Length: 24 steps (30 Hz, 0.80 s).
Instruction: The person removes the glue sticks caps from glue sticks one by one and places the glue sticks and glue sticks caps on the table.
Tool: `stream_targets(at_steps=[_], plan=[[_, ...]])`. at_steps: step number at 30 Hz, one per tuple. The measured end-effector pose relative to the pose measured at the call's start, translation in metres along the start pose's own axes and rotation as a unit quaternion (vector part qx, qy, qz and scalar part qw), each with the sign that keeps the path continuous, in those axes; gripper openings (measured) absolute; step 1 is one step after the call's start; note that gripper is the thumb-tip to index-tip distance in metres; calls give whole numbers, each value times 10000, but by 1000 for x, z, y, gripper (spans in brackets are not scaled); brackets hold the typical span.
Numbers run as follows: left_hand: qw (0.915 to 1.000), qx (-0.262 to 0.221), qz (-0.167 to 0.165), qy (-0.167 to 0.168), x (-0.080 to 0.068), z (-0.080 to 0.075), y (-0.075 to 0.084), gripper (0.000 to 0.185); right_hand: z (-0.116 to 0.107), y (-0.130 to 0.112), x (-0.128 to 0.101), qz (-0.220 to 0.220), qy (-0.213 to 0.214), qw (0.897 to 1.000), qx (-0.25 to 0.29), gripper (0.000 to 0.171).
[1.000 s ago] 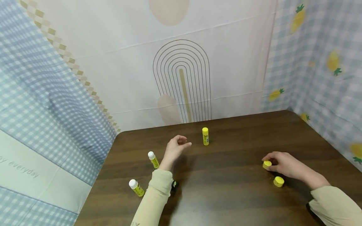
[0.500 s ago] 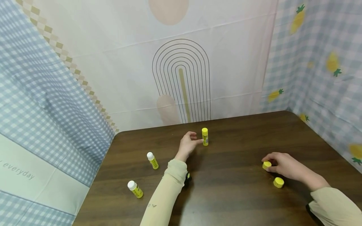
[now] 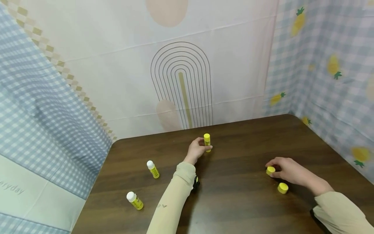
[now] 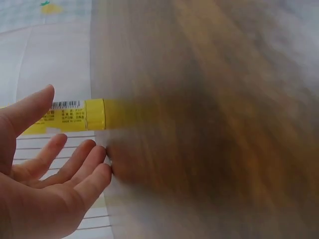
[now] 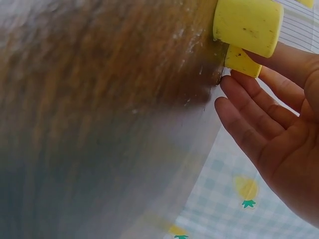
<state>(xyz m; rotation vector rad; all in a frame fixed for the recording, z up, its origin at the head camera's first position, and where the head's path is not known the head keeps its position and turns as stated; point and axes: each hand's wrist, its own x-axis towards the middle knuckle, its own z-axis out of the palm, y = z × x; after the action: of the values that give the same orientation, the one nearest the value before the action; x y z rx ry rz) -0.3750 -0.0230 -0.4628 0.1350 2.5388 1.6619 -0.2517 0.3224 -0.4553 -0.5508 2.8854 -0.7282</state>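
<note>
A capped yellow glue stick [image 3: 207, 142] stands upright near the far edge of the dark wooden table [image 3: 233, 208]. My left hand [image 3: 201, 147] reaches around it, thumb in front and fingers behind. In the left wrist view the glue stick [image 4: 75, 115] lies between the thumb and the straight fingers [image 4: 75, 159], with a gap on the finger side. At the right, my right hand [image 3: 276, 169] pinches a yellow cap [image 3: 270, 170] resting on the table. The right wrist view shows that cap [image 5: 241, 60] between thumb and fingertips [image 5: 229, 84].
A second loose yellow cap [image 3: 282, 188] lies just beside my right wrist, large in the right wrist view [image 5: 246, 22]. Two uncapped glue sticks with white tips [image 3: 153, 169] [image 3: 134, 201] stand at the left. Cloth walls [image 3: 181, 81] enclose the table on three sides.
My left hand has moved forward and right from mid-table to the capped glue stick and now surrounds it. The right hand has stayed on its cap.
</note>
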Motion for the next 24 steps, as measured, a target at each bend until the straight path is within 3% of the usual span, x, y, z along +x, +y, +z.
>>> stream_targets(at_steps=[9,14,24], plan=[[9982,567,95,140,2,7,0,33,2,-2,0,-12,76,9999,-137,30],[9973,656,201,271,0,4,-1,31,2,-5,2,-49,138,9997,-199,29],[9924,859,855,232,-24,-5,6,25,-1,1,-2,85,43,10000,-7,41]])
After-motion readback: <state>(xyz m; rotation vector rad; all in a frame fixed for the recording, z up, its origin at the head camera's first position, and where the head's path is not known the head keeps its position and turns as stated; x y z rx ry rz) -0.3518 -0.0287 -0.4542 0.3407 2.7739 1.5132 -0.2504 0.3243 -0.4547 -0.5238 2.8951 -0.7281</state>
